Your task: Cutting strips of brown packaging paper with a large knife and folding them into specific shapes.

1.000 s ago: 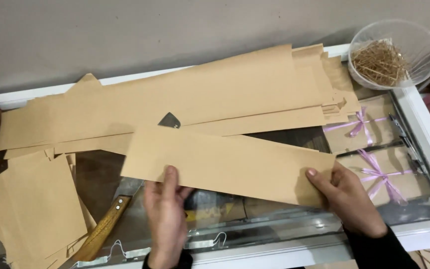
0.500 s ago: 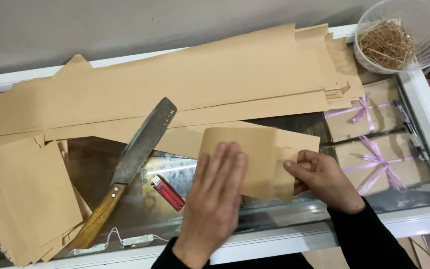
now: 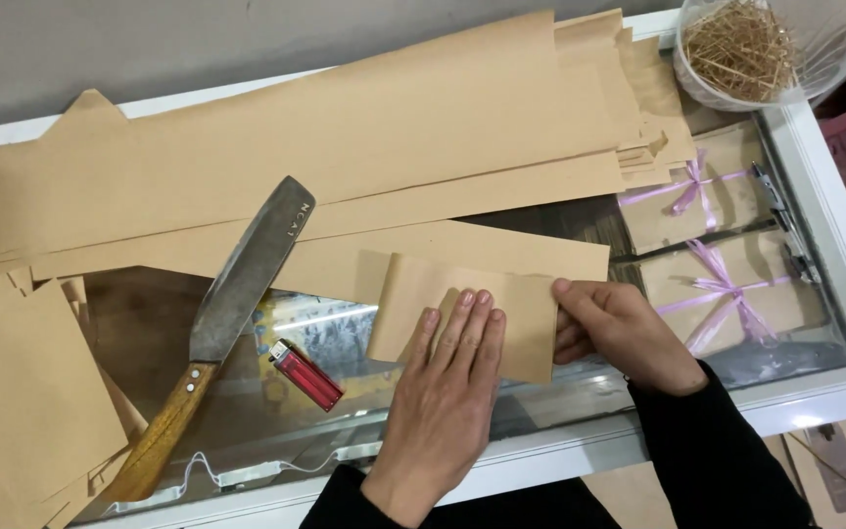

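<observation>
Head view: since half a second ago the left hand (image 3: 447, 387) has slid down the folded strip (image 3: 462, 313) and now lies flat on it, fingers together and pressing, while the right hand (image 3: 619, 333) pinches the strip's right edge, thumb on top; the strip sits on the glass counter (image 3: 247, 392), just in front of the paper stack (image 3: 345, 127). Risk, as I judge it: uneven pressure could skew the crease, and the knife (image 3: 237, 294) and red lighter (image 3: 307, 374) lie near the left hand. Clear bowl (image 3: 815, 78) at top right holds thin sticks (image 3: 736, 44).
</observation>
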